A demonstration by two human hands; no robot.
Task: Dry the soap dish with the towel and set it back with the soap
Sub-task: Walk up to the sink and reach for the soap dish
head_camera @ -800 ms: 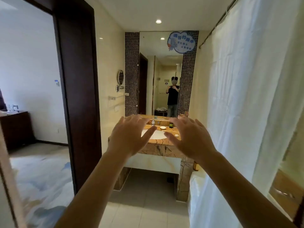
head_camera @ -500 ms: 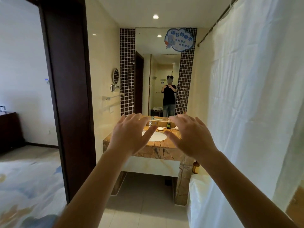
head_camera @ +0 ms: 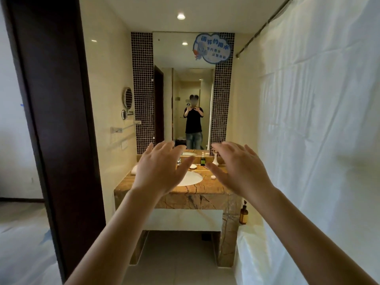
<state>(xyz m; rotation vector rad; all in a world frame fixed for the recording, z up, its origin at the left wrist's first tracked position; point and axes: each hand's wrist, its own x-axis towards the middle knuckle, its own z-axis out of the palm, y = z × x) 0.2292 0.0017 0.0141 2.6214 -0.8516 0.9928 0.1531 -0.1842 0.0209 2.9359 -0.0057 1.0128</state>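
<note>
Both my hands are stretched out in front of me, palms down, fingers spread, holding nothing. My left hand (head_camera: 159,168) and my right hand (head_camera: 239,168) hover in the air well short of the brown marble vanity (head_camera: 197,191). A small white soap dish (head_camera: 193,166) sits on the counter behind the white basin (head_camera: 190,178). A second small white round thing (head_camera: 213,177) lies right of the basin. A rolled white towel (head_camera: 134,169) rests at the counter's left end.
A dark door frame (head_camera: 51,120) stands on my left and a white shower curtain (head_camera: 318,130) hangs on my right over the tub edge (head_camera: 246,243). A dark bottle (head_camera: 203,160) and white vase (head_camera: 215,158) stand by the mirror. An amber pump bottle (head_camera: 243,214) sits beside the vanity.
I have moved forward through the doorway toward the vanity, which looks nearer and larger. My hands stay raised and spread with nothing in them.
</note>
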